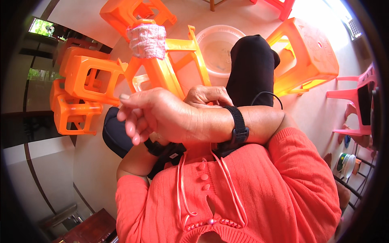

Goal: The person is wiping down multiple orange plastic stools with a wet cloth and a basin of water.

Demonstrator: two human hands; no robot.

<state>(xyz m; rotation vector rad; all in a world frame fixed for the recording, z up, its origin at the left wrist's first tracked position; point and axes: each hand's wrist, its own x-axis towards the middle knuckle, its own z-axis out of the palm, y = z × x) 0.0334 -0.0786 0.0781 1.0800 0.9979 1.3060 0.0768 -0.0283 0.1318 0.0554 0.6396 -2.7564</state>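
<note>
My right forearm lies across in front of me, with a black strap [239, 124] and buckle around it. Loosely curled and holding nothing, my right hand [152, 114] reaches to the left. My left arm crosses beneath it, a black band [153, 147] at its wrist. Beyond the right forearm shows the back of my left hand [206, 94], its bent fingers close to the strap. The forearm partly hides those fingertips, so any hold or touch is unclear. A white and pink cloth [147, 41] is draped over an orange plastic stool [164, 76] just beyond my hands.
A pale plastic basin [217, 50] sits on the floor past my knee [252, 66]. An orange stool [316, 54] stands to the right; several more, including one stool [88, 76], crowd the left. A pink chair [349, 94] and white tub [346, 165] are at far right.
</note>
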